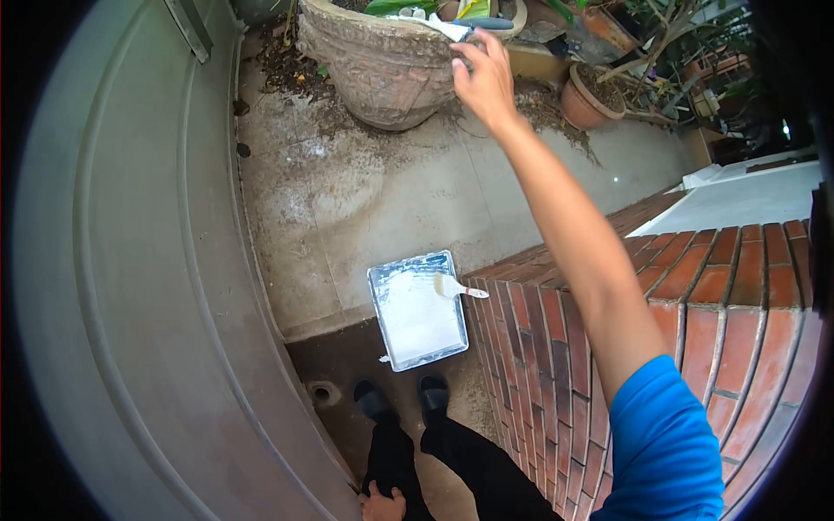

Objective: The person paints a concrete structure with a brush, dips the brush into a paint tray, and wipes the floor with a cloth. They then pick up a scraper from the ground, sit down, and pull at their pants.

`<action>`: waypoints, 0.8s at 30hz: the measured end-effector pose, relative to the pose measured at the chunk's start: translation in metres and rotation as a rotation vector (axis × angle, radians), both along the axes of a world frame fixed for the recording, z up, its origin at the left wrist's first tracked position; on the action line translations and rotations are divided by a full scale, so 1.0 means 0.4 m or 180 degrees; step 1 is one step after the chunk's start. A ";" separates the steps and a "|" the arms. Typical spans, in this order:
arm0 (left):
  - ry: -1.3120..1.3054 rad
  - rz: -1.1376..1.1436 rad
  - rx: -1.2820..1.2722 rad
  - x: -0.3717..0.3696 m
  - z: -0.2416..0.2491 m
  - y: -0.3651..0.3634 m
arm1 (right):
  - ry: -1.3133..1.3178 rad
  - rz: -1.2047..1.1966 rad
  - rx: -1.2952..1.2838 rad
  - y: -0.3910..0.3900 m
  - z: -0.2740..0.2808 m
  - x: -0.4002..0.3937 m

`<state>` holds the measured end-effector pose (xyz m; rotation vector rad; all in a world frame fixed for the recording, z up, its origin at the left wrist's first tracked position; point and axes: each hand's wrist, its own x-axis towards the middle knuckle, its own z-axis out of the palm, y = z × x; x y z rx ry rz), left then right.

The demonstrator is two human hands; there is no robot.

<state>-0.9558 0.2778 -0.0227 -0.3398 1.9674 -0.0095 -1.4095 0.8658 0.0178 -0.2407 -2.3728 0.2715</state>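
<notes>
My right hand (488, 80) is stretched out toward the big stone-look planter (382, 65) at the top. Its thumb and fingers are apart, with the fingertips right at a tool with a blue-grey handle (491, 23) and a white-smeared end, lying across the planter's rim. At the bottom, my left hand (382, 505) rests on my black trouser leg, fingers spread and holding nothing. On the ground in front of my feet sits a paint tray (460, 334) of white paint. A paintbrush (460, 287) lies over its right edge, handle pointing outward.
A grey ribbed metal gate or wall (139, 260) runs along the left. The low brick wall (556, 365) rises close on the right. Beyond the concrete floor (417, 195) stand a small terracotta pot (591, 100) and plants. A round drain hole (322, 393) lies left of my feet.
</notes>
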 end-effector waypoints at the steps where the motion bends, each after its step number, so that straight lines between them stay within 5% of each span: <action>1: 0.0073 0.0030 0.0052 0.033 -0.033 -0.027 | -0.0383 -0.0226 0.0410 0.027 0.010 -0.041; 3: -0.0098 0.0158 0.0072 0.026 -0.026 -0.027 | -0.2011 -0.0856 0.0612 0.013 0.077 -0.087; 7: -0.0385 0.0085 0.0179 -0.072 0.052 0.017 | -0.2875 -0.1030 0.0671 0.116 -0.006 -0.184; 17: -0.0905 0.0693 0.0249 -0.147 0.105 0.044 | -0.1302 -0.0801 -0.0261 0.081 0.050 -0.163; 20: -0.0677 0.0359 0.0157 -0.124 0.092 0.041 | -0.0941 -0.0698 -0.0401 0.083 0.050 -0.151; 24: -0.0578 0.0363 0.0024 -0.075 0.057 0.021 | -0.0169 -0.1007 -0.1661 0.088 0.107 -0.159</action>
